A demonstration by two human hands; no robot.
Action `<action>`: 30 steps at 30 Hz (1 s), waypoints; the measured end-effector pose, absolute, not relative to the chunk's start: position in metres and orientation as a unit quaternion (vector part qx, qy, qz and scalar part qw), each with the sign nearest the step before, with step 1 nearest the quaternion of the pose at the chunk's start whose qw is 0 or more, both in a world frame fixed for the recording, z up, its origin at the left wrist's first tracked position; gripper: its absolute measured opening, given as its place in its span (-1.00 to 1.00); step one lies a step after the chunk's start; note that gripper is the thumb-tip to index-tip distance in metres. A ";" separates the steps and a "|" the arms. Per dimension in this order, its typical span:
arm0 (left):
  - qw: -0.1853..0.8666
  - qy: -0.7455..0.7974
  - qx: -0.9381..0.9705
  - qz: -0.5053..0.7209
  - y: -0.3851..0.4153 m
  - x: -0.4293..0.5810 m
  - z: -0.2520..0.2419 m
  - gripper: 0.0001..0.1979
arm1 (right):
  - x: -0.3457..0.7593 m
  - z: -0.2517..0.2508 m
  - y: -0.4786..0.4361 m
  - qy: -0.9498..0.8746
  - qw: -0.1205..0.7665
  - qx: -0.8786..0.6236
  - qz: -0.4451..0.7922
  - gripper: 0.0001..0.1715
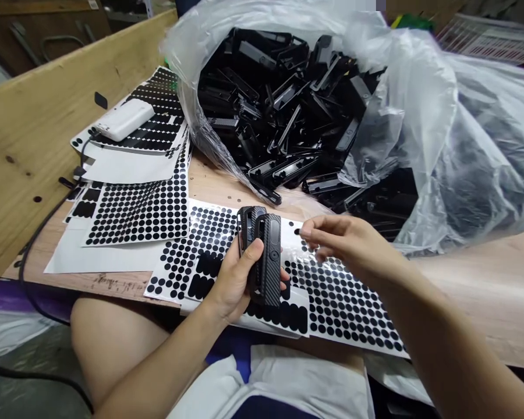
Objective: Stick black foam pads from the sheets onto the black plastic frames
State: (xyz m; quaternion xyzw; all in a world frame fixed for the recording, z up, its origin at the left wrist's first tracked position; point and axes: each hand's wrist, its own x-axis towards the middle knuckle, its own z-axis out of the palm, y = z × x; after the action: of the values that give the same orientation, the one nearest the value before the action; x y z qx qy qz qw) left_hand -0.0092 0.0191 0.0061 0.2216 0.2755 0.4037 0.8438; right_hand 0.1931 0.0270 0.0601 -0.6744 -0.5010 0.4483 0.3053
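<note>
Bare left hand (236, 279) and right hand (344, 240), bare forearms (454, 331), bare left leg (117, 343), rumpled white cloth (308, 378) at lap, navy fabric (268, 409) nearest, brighter blue patch (241, 349) just beyond.

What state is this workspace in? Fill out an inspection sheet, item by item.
Surface: wood-look table, partly covered.
Work items: black parts; sheets of black dots beneath the hands.
Clutter: open plastic bag full of similar parts; white device on sheets at left.
Hands: left hand grips the parts; right hand above the sheets, whether holding a dot unclear.
Cables: black cable from the device, over the table edge.
Surroundings: wooden board along the left.
</note>
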 end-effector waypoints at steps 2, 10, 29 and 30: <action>0.843 0.281 0.218 0.403 0.019 -0.009 0.005 -0.39 | 0.180 0.070 0.015 -0.444 0.334 -0.595 0.581 -0.55; 0.840 0.292 0.214 0.404 0.018 -0.008 0.007 -0.30 | 0.157 0.073 0.008 -0.416 0.344 -0.563 0.626 -0.68; 0.840 0.277 0.234 0.404 0.018 -0.008 0.007 -0.35 | 0.155 0.091 0.007 -0.560 0.235 -0.611 0.508 -0.55; 0.839 0.278 0.235 0.404 0.018 -0.008 0.007 -0.35 | 0.154 0.093 0.007 -0.568 0.231 -0.612 0.499 -0.56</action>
State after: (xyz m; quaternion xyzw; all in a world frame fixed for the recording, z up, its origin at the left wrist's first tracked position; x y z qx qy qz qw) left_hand -0.0081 0.0177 0.0066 0.2349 0.2781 0.4040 0.8392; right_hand 0.1538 0.0066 0.0925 -0.6118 -0.5685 0.4992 0.2310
